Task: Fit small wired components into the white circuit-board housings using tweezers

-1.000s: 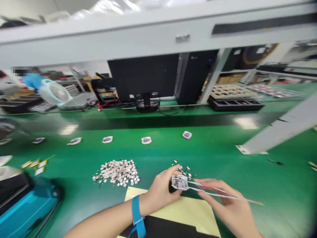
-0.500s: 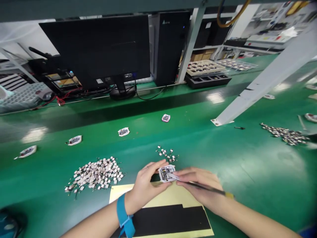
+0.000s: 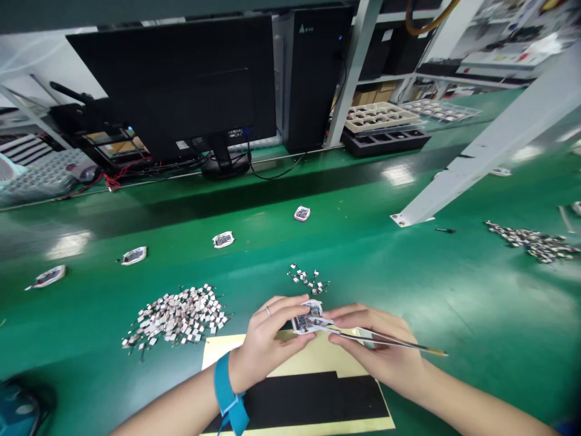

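Since a moment ago the tweezers (image 3: 385, 340) have tilted flatter in the right hand (image 3: 381, 351), tips on the small circuit board (image 3: 306, 321) pinched by its edges in the left hand (image 3: 267, 342) above the green surface (image 3: 408, 284)—light, stiff, fragile.

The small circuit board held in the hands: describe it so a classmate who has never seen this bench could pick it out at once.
Start at the green conveyor belt and find the yellow sheet at its near edge. Above it, the left hand pinches a small white circuit board while tweezers in the right hand touch it. Similar boards lie flat along the belt; only this one is held.
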`<action>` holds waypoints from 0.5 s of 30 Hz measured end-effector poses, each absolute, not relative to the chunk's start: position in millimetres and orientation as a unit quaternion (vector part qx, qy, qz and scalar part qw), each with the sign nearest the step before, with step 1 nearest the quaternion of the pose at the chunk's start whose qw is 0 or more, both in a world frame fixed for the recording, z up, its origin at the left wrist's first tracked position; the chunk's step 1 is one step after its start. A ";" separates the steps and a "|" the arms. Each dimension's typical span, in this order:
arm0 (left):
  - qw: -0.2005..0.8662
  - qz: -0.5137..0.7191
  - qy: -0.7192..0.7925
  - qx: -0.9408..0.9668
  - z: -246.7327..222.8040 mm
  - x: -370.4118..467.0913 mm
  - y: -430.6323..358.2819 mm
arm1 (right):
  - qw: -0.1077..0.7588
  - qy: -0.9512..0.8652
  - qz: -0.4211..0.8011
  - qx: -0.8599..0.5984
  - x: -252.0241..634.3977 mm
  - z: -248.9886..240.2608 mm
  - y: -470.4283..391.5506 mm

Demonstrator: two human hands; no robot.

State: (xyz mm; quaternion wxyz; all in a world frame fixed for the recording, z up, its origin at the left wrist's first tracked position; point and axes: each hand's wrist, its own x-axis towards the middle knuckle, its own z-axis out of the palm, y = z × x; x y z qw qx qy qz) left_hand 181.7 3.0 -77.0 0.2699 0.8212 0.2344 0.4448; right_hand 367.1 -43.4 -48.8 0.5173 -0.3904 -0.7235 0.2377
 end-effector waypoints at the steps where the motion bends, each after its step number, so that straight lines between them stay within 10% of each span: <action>1: 0.268 0.444 0.229 0.824 -76.4 181.9 3.0 | 0.519 -0.725 0.231 -0.389 367.5 -49.2 -43.6; 15: 0.296 0.421 0.242 0.822 -75.0 180.9 0.4 | 0.518 -0.744 0.204 -0.369 364.4 -48.5 -46.4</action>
